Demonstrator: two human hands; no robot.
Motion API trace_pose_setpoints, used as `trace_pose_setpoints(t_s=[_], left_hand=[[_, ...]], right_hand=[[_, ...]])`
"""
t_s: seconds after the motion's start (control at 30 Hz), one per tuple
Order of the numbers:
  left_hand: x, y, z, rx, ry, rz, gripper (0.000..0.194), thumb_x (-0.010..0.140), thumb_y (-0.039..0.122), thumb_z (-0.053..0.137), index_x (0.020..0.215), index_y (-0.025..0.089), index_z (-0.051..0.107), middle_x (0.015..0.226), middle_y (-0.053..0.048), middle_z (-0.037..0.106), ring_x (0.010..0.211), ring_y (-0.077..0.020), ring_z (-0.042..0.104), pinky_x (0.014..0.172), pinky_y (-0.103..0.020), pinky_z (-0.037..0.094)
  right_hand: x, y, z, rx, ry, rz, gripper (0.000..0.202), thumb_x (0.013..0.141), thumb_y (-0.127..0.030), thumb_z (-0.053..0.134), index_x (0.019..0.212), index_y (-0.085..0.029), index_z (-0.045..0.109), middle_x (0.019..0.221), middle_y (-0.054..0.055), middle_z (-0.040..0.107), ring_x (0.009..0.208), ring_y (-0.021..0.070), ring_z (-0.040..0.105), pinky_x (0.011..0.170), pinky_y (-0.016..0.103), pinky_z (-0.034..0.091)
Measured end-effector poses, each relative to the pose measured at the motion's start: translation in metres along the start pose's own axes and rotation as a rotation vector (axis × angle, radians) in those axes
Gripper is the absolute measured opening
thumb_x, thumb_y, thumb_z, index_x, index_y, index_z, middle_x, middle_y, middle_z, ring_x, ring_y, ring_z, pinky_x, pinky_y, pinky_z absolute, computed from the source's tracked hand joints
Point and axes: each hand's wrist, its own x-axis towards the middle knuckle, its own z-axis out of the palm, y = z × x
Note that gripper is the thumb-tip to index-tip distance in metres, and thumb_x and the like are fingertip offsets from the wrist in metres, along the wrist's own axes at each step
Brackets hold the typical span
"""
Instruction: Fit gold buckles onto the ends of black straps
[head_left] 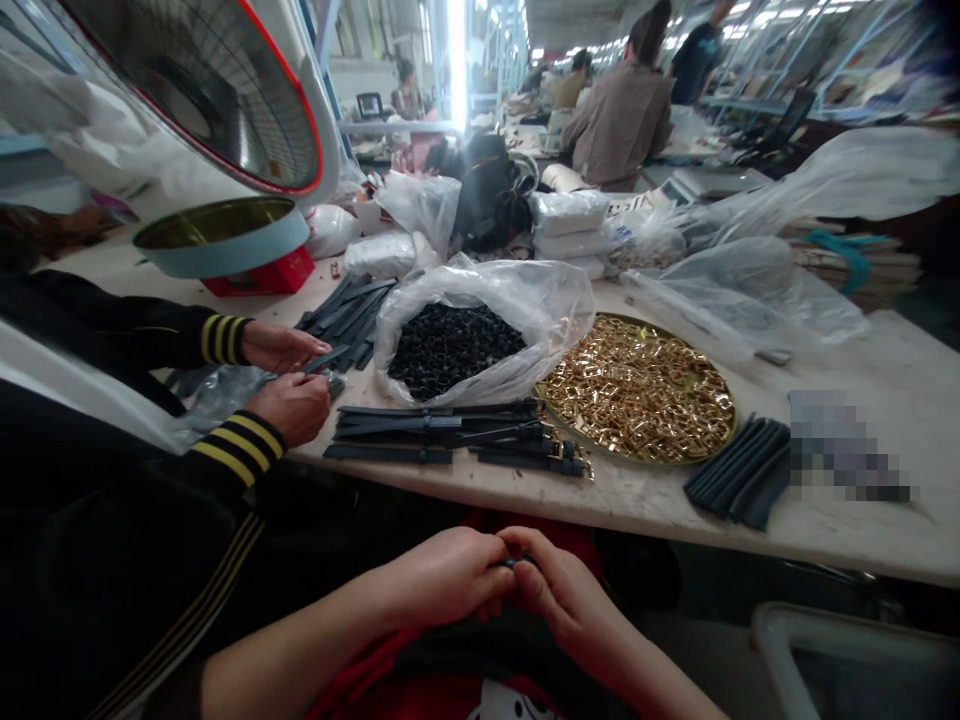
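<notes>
My left hand (454, 578) and my right hand (562, 590) meet in front of my lap, below the table edge. Both are closed, fingertips together, around a small dark piece (511, 564); the fingers hide most of it, so its kind is unclear. Just beyond them on the table lie dark straps (397, 432), some with gold buckles (577, 462) at their right ends. Behind these sits a clear plastic bag (577, 300) of small black loops (454, 350). To its right, a round tray (729, 440) holds a heap of gold buckles.
A co-worker's hands (289, 400) hold a strap at the left, beside a strap pile (349, 315). More dark straps (739, 470) lie at the right. A fan (217, 90), a round blue tin (225, 245) on a red box (262, 275), and plastic bags (757, 290) stand farther back.
</notes>
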Motion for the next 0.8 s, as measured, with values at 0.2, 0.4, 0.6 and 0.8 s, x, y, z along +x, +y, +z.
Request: trace_pose_setpoints(t_s=[0.2,0.4,0.6,0.8], left_hand=[[0.024,0.005,-0.021,0.292,0.466,0.114,0.029,0.086,0.04,0.042,0.086,0.018,0.062,0.085,-0.004,0.066,0.078,-0.0172,0.06,0.068,-0.024,0.043],[0.059,-0.004,-0.041,0.496,1.034,0.33,0.027,0.08,0.019,0.054,0.108,0.016,0.056,0.113,-0.008,0.058,0.105,-0.0206,0.053,0.093,-0.036,0.04],[0.025,-0.062,-0.059,0.613,1.095,0.078,0.021,0.081,0.016,0.053,0.101,0.017,0.06,0.104,-0.007,0.062,0.097,-0.0199,0.056,0.087,-0.036,0.044],[0.009,-0.1,-0.097,0.677,0.884,-0.035,0.037,0.074,0.019,0.064,0.109,0.018,0.056,0.101,-0.007,0.063,0.096,-0.0217,0.057,0.086,-0.037,0.042]], right_hand=[[0.033,-0.002,-0.027,-0.119,0.302,0.015,0.028,0.09,-0.042,0.032,0.094,-0.019,0.047,0.068,0.002,0.061,0.062,0.0159,0.058,0.057,0.025,0.041],[0.109,0.007,-0.084,-0.513,0.597,0.056,0.031,0.089,-0.042,0.033,0.092,-0.017,0.052,0.08,0.007,0.064,0.072,0.0218,0.06,0.063,0.031,0.043],[0.121,0.038,-0.081,-0.977,0.539,-0.044,0.038,0.087,-0.039,0.042,0.111,-0.011,0.054,0.108,0.015,0.06,0.1,0.0279,0.054,0.085,0.039,0.04],[0.103,0.039,-0.071,-0.928,0.632,-0.18,0.04,0.087,-0.039,0.043,0.115,-0.011,0.051,0.114,0.014,0.057,0.107,0.0269,0.049,0.091,0.042,0.038]])
